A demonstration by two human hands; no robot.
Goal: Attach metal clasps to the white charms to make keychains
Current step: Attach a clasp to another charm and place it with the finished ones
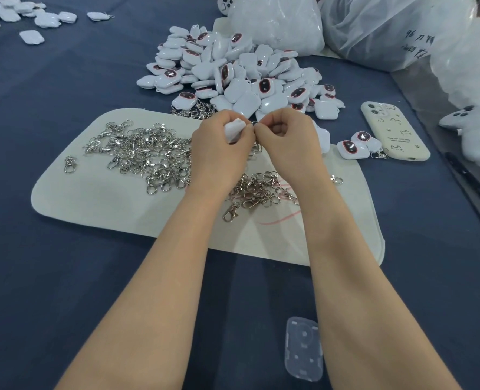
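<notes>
Charm first: one small white plastic charm [234, 128] sits at the centre of the frame, wrapped in the curled fingers of the left hand [222, 144], with only its pale upper corner showing. The right hand [285, 139] meets it knuckle to knuckle, fingertips pinching a silver metal clasp [253, 124] at the charm's edge; most of the clasp is hidden. Holding both pieces close together above the cream felt mat [92, 198] looks meant to steady the tiny loop while the ring is worked through.

Loose clasps lie in a tangled silver heap [146, 153] on the mat's left half, and a smaller cluster [261, 190] lies between the wrists, within easy reach of either hand. Unfinished charms are piled [233, 71] just beyond the mat's upper edge. Two finished keychains [357, 143] lie at right beside a cream phone [393, 130].

Bare mat at lower left and dark blue cloth [64, 277] toward the bottom leave room for setting things down. Crinkled clear plastic bags [373, 29] crowd the upper right.
</notes>
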